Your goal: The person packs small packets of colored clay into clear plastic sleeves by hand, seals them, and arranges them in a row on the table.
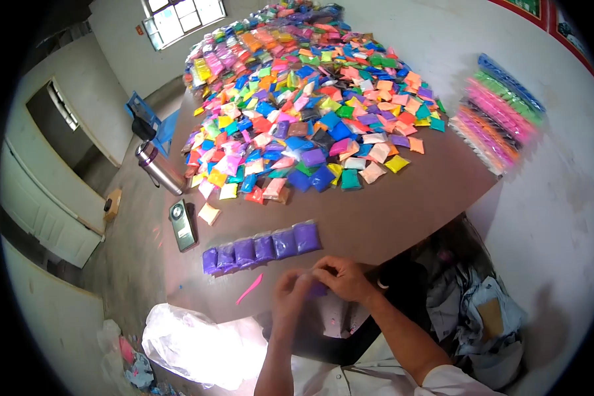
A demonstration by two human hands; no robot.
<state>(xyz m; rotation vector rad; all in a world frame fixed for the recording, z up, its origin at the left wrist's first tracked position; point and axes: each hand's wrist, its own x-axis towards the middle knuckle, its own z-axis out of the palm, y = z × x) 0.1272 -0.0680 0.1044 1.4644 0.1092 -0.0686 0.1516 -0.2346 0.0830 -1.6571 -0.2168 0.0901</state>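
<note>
Near the table's front edge, my left hand [292, 292] and my right hand [344, 278] meet with fingers pinched together. Between and below them hangs a small purple packet [318, 289], partly hidden by the fingers; both hands seem to grip its upper edge. Just beyond my hands lies a row of several clear packets with purple filling [264, 249], side by side. A thin pink plastic tool [249, 289], like a modelling knife, rests on the table left of my left hand.
A big heap of colourful small packets [297, 112] covers the table's [376, 218] far part. A steel flask [160, 168] and dark phone [182, 226] stand and lie left. Stacked colourful bags [498, 112] lean right. White plastic [198, 346] hangs at the front; a full bin [482, 310] is right.
</note>
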